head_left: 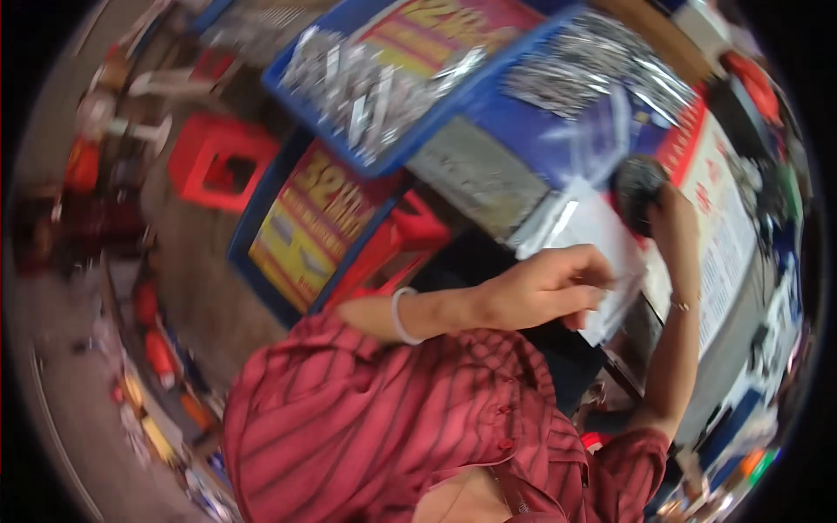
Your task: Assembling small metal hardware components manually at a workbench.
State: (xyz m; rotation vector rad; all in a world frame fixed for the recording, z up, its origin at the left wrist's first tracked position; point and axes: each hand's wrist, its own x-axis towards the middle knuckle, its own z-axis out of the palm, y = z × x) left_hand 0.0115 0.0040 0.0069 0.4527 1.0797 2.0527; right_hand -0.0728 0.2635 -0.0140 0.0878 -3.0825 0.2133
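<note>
My right hand [670,209] grips the rim of a dark, round object [638,190] at the right of the table; blur hides its exact kind. My left hand [558,286] is held in front of my body, fingers curled in toward the thumb, and I cannot make out what is in them. White sheets [597,234], paper or thin plastic, lie under and beyond it. A blue tray [370,161] full of shiny metallic strips stands farther off, and a heap of similar silvery strips [571,65] lies on the blue surface to its right.
A grey flat panel [478,174] lies between tray and sheets. At the left, a second blue tray [253,235] holds a red and yellow printed sheet. Red stools [214,161] stand on the floor. A red and white printed board [711,218] lies beside my right forearm.
</note>
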